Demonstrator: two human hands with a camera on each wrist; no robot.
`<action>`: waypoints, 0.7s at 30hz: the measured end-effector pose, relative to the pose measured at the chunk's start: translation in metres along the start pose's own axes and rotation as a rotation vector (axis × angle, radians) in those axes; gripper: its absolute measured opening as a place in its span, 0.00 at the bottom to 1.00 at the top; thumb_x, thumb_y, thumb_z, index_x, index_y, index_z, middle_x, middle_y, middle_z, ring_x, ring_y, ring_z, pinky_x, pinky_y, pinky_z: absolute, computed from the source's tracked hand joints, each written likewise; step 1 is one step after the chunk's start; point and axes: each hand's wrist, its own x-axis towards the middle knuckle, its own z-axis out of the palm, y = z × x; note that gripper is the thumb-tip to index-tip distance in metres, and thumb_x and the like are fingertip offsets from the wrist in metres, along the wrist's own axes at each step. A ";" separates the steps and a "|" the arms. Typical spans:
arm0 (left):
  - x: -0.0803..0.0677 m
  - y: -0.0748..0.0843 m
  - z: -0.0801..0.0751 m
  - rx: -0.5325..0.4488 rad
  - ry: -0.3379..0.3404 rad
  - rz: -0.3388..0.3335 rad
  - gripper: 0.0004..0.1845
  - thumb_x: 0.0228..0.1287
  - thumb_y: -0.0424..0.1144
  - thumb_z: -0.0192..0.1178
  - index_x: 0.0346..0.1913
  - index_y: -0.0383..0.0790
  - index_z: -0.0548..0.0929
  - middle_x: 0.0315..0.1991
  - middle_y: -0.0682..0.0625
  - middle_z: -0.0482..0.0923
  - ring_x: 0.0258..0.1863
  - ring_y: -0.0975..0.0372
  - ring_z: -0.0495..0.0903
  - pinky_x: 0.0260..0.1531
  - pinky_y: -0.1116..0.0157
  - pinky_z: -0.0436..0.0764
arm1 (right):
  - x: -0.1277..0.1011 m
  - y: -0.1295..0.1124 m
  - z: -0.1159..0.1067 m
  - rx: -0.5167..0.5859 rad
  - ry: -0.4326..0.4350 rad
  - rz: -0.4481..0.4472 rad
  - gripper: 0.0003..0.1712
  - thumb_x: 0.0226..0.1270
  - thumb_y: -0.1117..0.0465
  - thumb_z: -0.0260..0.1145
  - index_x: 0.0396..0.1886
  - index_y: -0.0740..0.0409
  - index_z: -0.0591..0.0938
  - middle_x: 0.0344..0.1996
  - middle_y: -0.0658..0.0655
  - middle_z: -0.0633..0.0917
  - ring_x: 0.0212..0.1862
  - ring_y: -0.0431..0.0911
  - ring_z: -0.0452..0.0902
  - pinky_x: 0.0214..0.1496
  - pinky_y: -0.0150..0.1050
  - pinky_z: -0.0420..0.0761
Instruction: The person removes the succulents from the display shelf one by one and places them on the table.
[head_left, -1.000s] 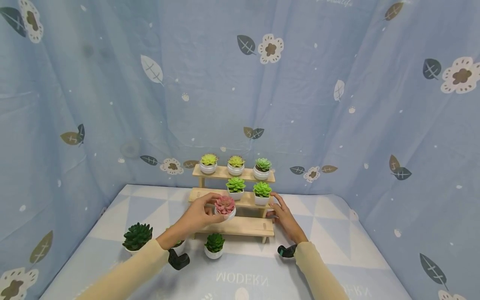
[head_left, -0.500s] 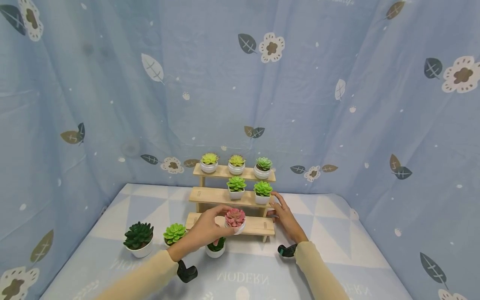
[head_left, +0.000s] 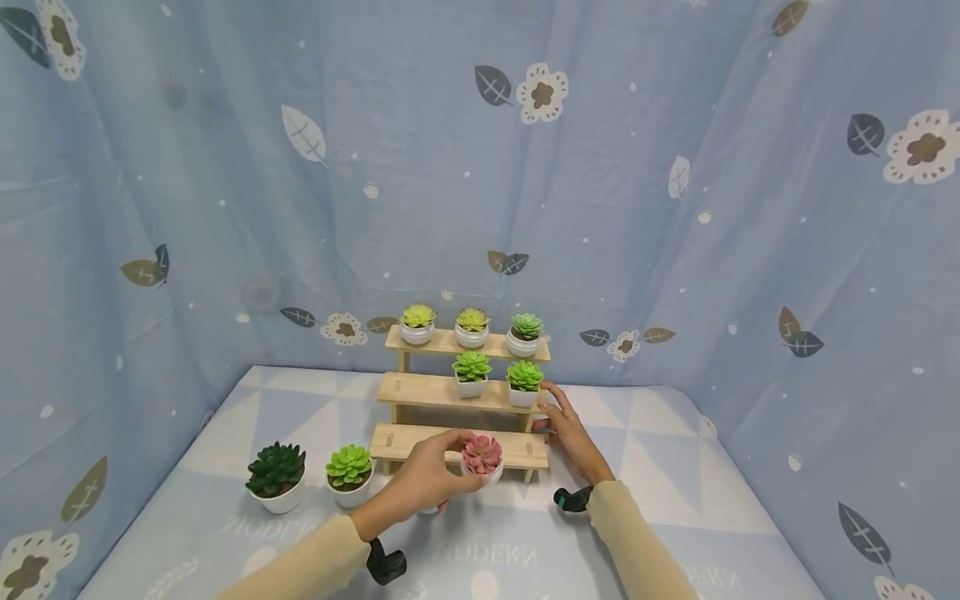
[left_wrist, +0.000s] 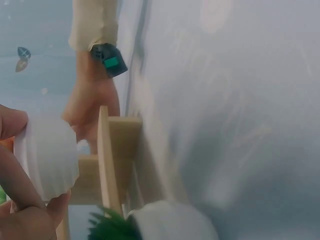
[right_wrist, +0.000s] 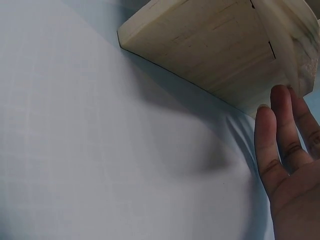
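We see the left hand (head_left: 424,481) curled round a small white pot with a pink plant (head_left: 482,457), thumb on one side and fingers on the other, pinching the pot just in front of the lowest step of the wooden stand (head_left: 420,442). From the left wrist view the same white pot (left_wrist: 47,157) sits between the thumb above and the fingers (left_wrist: 22,220) below; whether its base touches the step we cannot tell. The right hand (head_left: 568,433) rests at the right end of the stand, fingers straight and close together, their tips against the wood; the right wrist view shows those fingers (right_wrist: 277,135) lying side by side at the corner of the stand (right_wrist: 210,45). On the top step stand three potted plants (head_left: 470,327), and on the middle step two green plants (head_left: 498,379). On the table (head_left: 675,467), left of the stand, we see a dark green plant (head_left: 277,477) and, just beside it, a light green plant (head_left: 349,473), both in white pots. A blue cloth with leaves and flowers (head_left: 225,167) hangs behind everything.
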 end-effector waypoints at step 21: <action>-0.001 -0.009 0.023 -0.036 -0.083 -0.023 0.29 0.57 0.47 0.79 0.60 0.48 0.81 0.42 0.44 0.86 0.08 0.55 0.79 0.10 0.59 0.77 | -0.001 -0.001 0.001 0.033 0.007 0.011 0.26 0.80 0.40 0.57 0.73 0.25 0.66 0.58 0.60 0.78 0.51 0.56 0.81 0.48 0.47 0.77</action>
